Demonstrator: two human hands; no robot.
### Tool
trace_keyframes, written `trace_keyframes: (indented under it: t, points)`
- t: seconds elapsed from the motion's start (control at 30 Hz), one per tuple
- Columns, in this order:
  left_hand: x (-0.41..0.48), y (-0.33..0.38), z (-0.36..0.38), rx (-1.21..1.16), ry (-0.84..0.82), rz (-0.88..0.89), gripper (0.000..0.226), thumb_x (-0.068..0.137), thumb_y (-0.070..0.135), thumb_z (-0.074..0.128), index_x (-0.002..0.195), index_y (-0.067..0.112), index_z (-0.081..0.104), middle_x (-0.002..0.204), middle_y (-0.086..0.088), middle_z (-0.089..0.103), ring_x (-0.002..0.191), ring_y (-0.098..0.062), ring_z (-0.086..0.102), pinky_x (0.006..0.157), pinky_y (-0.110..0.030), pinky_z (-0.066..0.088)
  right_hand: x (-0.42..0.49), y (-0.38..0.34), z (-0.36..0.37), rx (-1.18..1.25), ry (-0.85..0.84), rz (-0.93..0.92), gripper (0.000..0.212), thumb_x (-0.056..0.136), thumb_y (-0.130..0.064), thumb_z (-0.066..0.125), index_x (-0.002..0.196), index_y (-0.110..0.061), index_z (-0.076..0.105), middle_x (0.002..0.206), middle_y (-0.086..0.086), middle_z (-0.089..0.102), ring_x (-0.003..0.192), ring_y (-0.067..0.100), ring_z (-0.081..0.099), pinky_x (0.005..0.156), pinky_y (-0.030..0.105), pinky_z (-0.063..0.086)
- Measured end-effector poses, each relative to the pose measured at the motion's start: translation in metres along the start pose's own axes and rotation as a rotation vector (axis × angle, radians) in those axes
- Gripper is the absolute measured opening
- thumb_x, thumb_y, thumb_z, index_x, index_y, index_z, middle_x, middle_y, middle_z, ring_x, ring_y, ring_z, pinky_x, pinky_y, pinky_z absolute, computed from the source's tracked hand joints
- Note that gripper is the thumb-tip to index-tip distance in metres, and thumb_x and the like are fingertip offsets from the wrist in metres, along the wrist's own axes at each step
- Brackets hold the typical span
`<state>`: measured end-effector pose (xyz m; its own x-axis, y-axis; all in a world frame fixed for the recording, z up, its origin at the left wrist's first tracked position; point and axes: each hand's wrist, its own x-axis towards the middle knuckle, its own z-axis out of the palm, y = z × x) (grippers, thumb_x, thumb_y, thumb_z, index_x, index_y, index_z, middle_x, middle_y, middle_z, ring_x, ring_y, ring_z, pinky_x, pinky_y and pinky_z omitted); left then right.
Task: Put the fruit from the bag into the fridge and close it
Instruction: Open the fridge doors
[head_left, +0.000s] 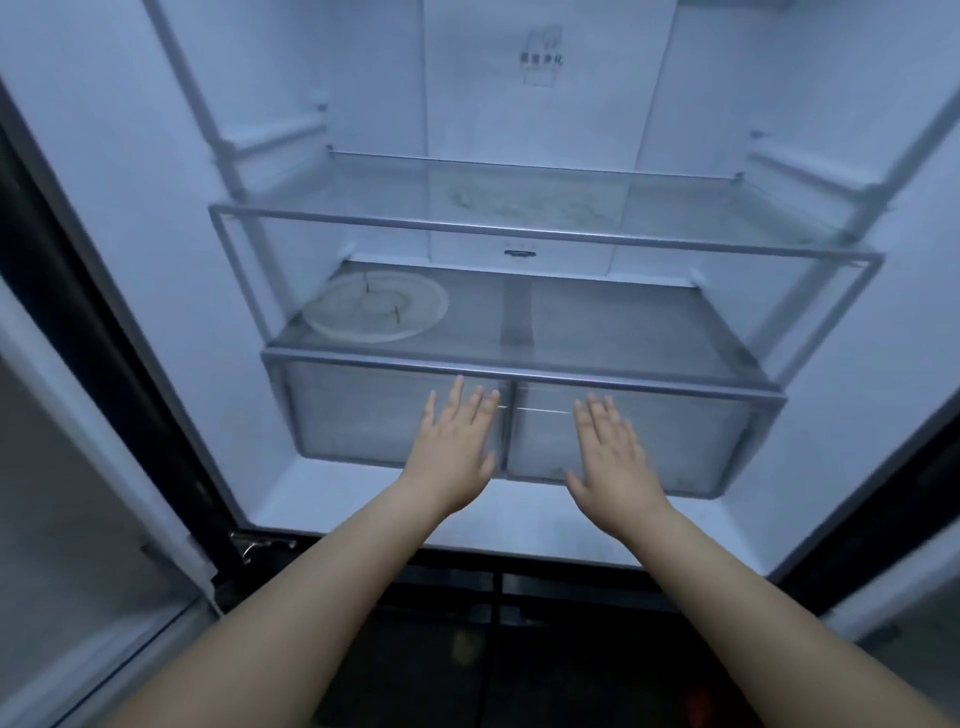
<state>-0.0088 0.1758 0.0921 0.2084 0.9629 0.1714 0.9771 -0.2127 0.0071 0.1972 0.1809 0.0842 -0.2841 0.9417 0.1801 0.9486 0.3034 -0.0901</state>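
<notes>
Spreading flat before crisper drawers (358, 421), left grip (454, 447) and right grip (610, 460); plate (374, 307) on shelf (613, 322) above.

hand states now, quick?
Left hand: open, empty, fingers straight at the left drawer.
Right hand: open, empty, at the right drawer.

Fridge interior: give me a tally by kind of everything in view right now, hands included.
Glass shelves: 2, upper shelf and lower shelf
Clear drawers: 2, left drawer and right drawer
Plates: 1, plate on the lower shelf
Hands: 2, left hand and right hand
Total: 7
</notes>
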Motion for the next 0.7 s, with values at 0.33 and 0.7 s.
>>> trace_keyframes:
  t: [0.33,0.7]
  points:
    - [0.065,-0.023,0.032,0.017,0.014,0.006,0.071,0.093,0.029,0.041,0.149,0.015,0.001,0.158,-0.004,0.004,0.144,-0.024,-0.004,0.115,-0.047,-0.002,0.077,-0.004,0.032,-0.049,-0.001,0.046,0.084,0.088,-0.027,0.055,0.149,-0.008,0.001,0.157,0.013,0.004,0.145,0.031,-0.002,0.116,0.04,0.002]
    - [0.067,-0.019,0.056,-0.204,0.173,-0.046,0.073,0.084,0.023,0.054,0.148,0.016,0.02,0.156,-0.003,0.017,0.145,-0.022,0.004,0.115,-0.044,0.011,0.074,0.002,0.058,0.175,0.23,0.022,0.083,0.077,-0.019,0.062,0.148,-0.013,0.02,0.155,0.004,0.019,0.145,0.022,0.003,0.117,0.043,0.012]
